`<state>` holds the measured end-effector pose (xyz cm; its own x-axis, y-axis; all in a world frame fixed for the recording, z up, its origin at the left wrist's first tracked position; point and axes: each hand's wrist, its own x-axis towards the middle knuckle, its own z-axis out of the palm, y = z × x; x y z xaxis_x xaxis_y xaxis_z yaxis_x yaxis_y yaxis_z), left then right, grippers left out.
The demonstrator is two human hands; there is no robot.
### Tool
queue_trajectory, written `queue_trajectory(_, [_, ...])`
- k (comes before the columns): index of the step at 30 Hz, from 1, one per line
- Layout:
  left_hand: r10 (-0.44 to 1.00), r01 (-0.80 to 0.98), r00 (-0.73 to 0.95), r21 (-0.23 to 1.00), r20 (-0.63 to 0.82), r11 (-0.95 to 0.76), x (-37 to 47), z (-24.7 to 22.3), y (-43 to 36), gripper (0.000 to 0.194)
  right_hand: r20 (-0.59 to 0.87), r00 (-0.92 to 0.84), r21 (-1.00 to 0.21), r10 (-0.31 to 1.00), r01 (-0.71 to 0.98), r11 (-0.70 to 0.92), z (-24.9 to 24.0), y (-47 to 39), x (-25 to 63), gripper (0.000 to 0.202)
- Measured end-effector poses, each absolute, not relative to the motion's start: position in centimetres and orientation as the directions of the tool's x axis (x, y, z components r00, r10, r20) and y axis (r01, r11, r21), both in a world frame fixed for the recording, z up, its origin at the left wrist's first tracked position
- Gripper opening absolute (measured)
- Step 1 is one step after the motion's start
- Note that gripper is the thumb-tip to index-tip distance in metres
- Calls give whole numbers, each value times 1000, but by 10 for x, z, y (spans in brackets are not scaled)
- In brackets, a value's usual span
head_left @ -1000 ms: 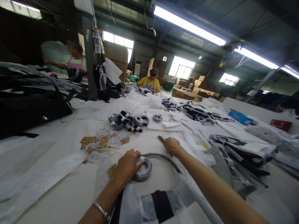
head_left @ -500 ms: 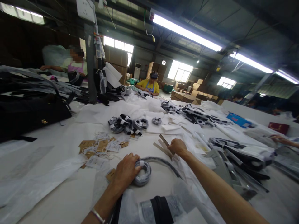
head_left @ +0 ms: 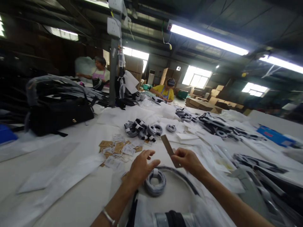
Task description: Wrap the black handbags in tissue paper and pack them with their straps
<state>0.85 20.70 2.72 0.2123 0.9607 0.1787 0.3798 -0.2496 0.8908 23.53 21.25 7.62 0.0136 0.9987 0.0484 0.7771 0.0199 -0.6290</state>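
Note:
My left hand (head_left: 143, 167) is raised just above a coiled strap (head_left: 155, 184), fingers apart and holding nothing. The grey coil, wrapped in clear film with a white band at its top, lies on the white table. My right hand (head_left: 188, 160) pinches a flat grey-brown strip (head_left: 168, 148) by its lower end, and the strip tilts up to the left. Behind the coil a dark wrapped handle (head_left: 187, 178) curves down to a bag in clear film (head_left: 174, 217) at the bottom edge, partly cut off.
Brown hang tags (head_left: 119, 148) with white strings lie left of my hands. Several coiled straps (head_left: 142, 127) sit farther back. A black handbag (head_left: 59, 115) stands at left, near a post (head_left: 113, 69). A blue box (head_left: 274, 135) is at right; two people work across the table.
My left hand has let go of the coil and opened above it. My right hand has lifted a strip off the table. The whole view has shifted, so things appear farther right.

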Motion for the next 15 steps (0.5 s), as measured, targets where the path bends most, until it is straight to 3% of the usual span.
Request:
queue_trajectory(2, [961,123,254,981,111,-146,9,34,207,43,72,-65,-668,995,738,97,80,194,210,15])
queue_trajectory(6, [955,-242,272,969,119,-52,10,38,205,34,1,-136,-723,991,684,94,82,180,181,16])
queue_trajectory(10, [946,-403,287,915,149,-22,6,36,205,38,-205,-321,-950,925,294,-109,78,185,184,37])
queue_trajectory(15, [924,-478,345,878,168,18,4,32,207,39,-296,-453,-915,841,-118,-385,69,178,187,47])
